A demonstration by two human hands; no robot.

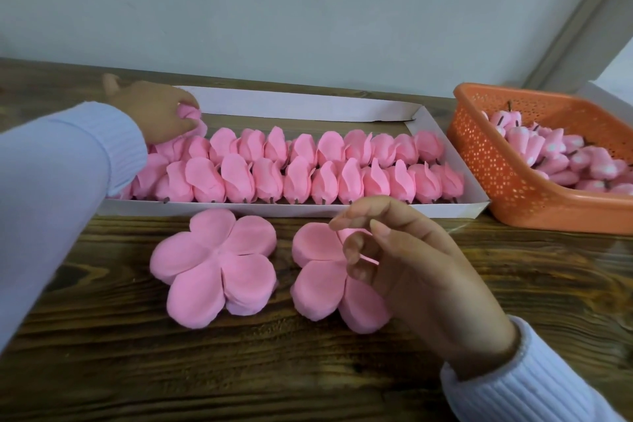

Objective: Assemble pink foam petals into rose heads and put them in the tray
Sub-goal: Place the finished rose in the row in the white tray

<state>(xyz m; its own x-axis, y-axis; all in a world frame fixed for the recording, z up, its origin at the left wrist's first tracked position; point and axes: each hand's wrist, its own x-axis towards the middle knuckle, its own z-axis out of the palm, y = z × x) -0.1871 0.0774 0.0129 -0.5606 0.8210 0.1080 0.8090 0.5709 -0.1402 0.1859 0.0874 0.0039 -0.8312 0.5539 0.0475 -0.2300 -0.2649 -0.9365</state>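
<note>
A long white tray lies across the table with two rows of pink rose heads in it. My left hand reaches into the tray's far left end and grips a pink rose head there. Two stacks of five-lobed pink foam petals sit in front of the tray: the left stack and the right stack. My right hand hovers over the right stack with fingers loosely curled, holding nothing that I can see.
An orange perforated basket at the right holds several pink buds with dark stems. A white box corner shows behind it. The dark wooden table runs to a pale wall at the back.
</note>
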